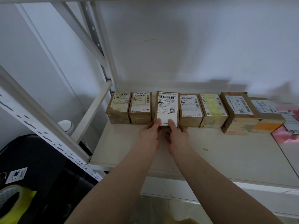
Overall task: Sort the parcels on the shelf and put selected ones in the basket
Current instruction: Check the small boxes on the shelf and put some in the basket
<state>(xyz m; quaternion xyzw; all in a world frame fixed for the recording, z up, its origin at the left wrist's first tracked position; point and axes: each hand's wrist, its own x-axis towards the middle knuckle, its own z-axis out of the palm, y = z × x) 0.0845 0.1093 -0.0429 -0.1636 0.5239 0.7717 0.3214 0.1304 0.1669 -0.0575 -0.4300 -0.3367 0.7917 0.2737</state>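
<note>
A row of brown cardboard parcels with white shipping labels lines the back of the white shelf (218, 152). The third parcel from the left (167, 104) is tilted up out of the row, its big white label facing me. My left hand (149, 132) and my right hand (177, 135) grip its near bottom edge, thumbs on the label and fingers underneath. On its left stand two parcels (140, 107); on its right come the 866 parcel (191, 109), a yellow-labelled one (213, 109) and a larger box (239, 110). No basket can be made out.
White shelf uprights and a diagonal brace (90, 113) stand on the left. Pink soft mailers (284, 135) lie at the right end of the row. A roll of yellow tape (11, 204) sits on a black case at the bottom left.
</note>
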